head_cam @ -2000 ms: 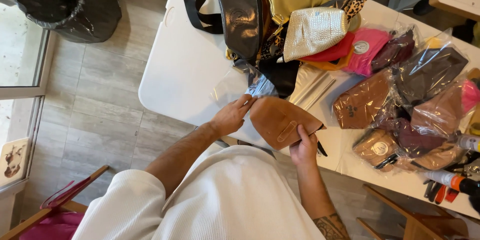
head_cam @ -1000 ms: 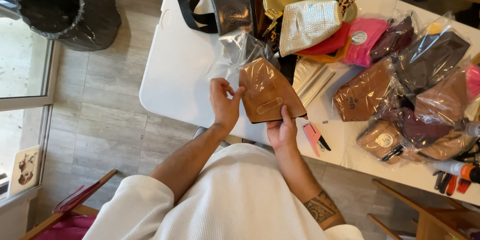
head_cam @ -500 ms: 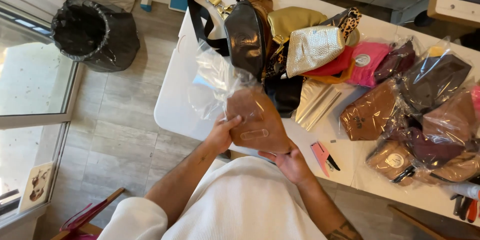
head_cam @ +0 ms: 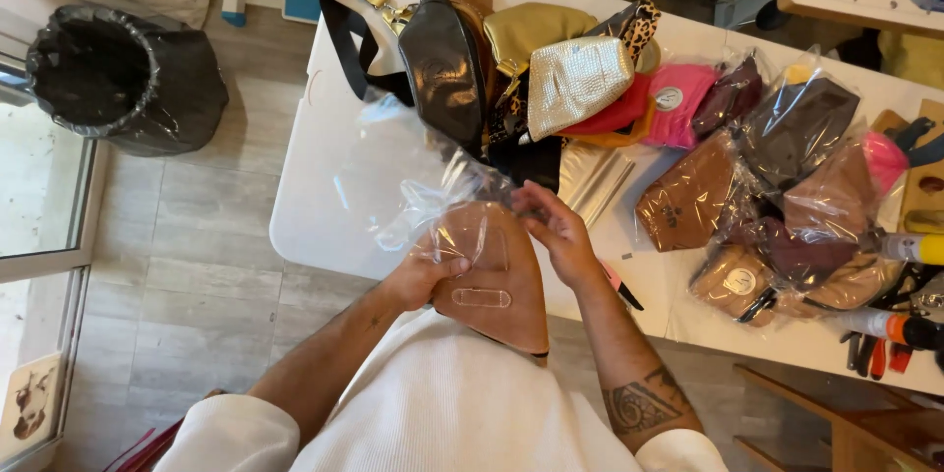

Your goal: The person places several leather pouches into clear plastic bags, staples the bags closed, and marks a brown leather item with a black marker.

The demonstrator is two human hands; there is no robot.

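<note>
The left hand (head_cam: 423,277) grips the left edge of a tan leather pouch (head_cam: 492,280), thumb pressed onto its face, fingers closed behind it. The right hand (head_cam: 556,226) is closed in a pinch at the pouch's upper right edge, where a clear plastic bag (head_cam: 413,177) meets it; whether the fingers hold the leather, the film, or both cannot be told. The pouch is held above the near edge of the white table (head_cam: 315,226), in front of the person's chest, its narrow end toward the table and its wide end toward the body. The bag's film lies over the upper part of the pouch and billows out to the upper left over the tabletop. On the table beyond lie a black leather bag (head_cam: 442,69) with a dark strap, a silver pouch (head_cam: 575,84), a pink pouch (head_cam: 678,98) and, to the right, several brown and maroon pouches in clear bags (head_cam: 777,197). A stack of clear sleeves (head_cam: 600,182) lies just beyond the right hand. A bin lined in black plastic (head_cam: 108,74) stands on the tiled floor, well left of the table.
</note>
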